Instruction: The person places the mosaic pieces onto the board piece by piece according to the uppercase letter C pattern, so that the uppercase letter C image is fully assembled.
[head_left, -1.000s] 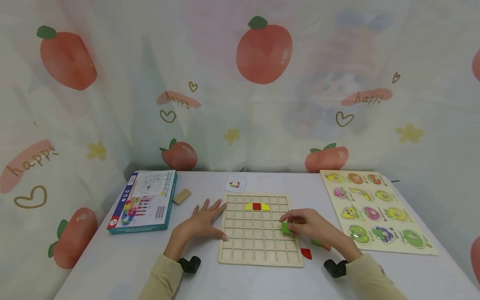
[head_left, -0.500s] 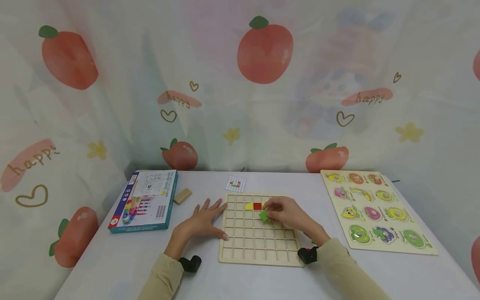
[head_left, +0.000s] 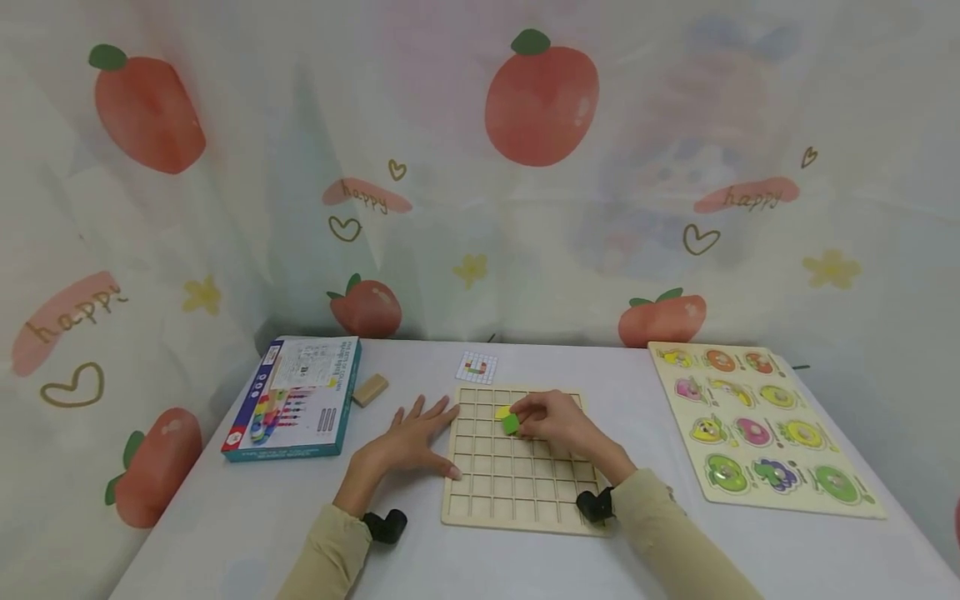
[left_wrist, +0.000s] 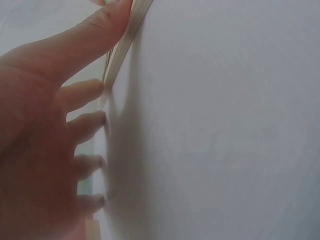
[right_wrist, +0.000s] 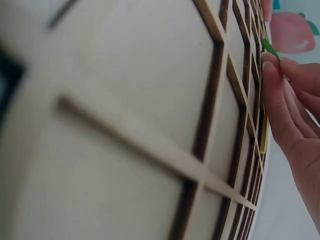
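Note:
A wooden grid board (head_left: 517, 504) lies on the white table. My right hand (head_left: 558, 423) pinches a green tile (head_left: 511, 424) between thumb and fingers, close over the upper part of the grid. In the right wrist view, the green tile (right_wrist: 270, 47) is seen nearly edge-on at the fingertips. Just behind it, a yellow piece (head_left: 502, 412) sits in the board; the red square beside it is hidden by my right hand. My left hand (head_left: 408, 442) has its fingers spread, thumb and fingertips at the board's left edge (left_wrist: 125, 50).
Behind the board lies a small pattern card (head_left: 477, 367). A wooden block (head_left: 371, 390) rests beside a flat game box (head_left: 296, 400) on the left. On the right is a fruit puzzle board (head_left: 757, 425). A printed curtain (head_left: 480, 225) hangs behind the table.
My right hand has carried the green tile leftward from the board's right edge to its upper middle, covering the red square. My left hand has stayed at the left edge.

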